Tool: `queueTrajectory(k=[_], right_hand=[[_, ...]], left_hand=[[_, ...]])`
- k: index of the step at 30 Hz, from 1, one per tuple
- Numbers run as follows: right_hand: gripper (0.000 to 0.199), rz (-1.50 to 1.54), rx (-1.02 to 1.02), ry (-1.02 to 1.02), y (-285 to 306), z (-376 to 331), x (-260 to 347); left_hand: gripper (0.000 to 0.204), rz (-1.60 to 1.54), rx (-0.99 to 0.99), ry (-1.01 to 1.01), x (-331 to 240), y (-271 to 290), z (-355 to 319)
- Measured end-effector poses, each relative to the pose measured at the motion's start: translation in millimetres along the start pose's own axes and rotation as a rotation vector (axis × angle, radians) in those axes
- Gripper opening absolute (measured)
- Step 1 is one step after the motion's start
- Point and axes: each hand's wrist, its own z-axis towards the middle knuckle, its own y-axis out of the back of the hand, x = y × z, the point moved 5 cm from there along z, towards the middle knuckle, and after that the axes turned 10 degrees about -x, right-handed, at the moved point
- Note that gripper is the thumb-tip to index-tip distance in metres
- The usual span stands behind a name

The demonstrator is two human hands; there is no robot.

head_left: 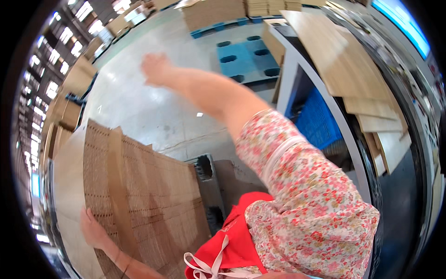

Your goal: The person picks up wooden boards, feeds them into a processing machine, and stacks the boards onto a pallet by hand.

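Observation:
My left hand [94, 229] rests at the upper edge of a tall stack of brown panels [144, 186], fingers stretched out along the pale top panel [67, 195]. Rows of small holes run along the stacked panel edges. My right hand [157, 69] reaches far out over the grey floor, away from the stack. Motion blurs it, but the thumb looks apart from the fingers and nothing shows in the hand.
A dark pallet [206, 174] lies under the stack. Ahead is a blue pallet [248, 58] on the floor. At my right, wooden boards [346, 60] lie on a machine table with a blue crate [318, 118] below. More board stacks [213, 16] stand farther off.

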Motion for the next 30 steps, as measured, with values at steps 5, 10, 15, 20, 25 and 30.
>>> queueTrajectory(k=[5, 10, 15, 20, 25, 30], right_hand=[[0.067, -0.603, 0.177, -0.678, 102, -173, -266], [0.045, -0.734, 0.371, -1.234, 181, -369, -349], [0.031, -0.844, 0.493, -1.029, 222, -418, -291], [0.025, -0.869, 0.248, -0.972, 268, -489, -196], [0.021, -1.013, 0.153, -0.545, 359, -587, -55], [0.025, -1.085, 0.169, -0.439, 459, -653, 73]], left_hand=[[0.043, 0.080, 0.057, 0.027, -9, 18, 8], [0.048, 0.127, -0.010, -0.001, 0, -25, 13], [0.056, 0.215, -0.199, -0.066, -4, -9, 19], [0.030, -0.748, -0.092, -0.296, -162, 79, -40], [0.079, -1.245, -0.067, -0.855, -314, 134, -180], [0.078, -1.518, -0.163, -1.084, -384, 232, -242]])
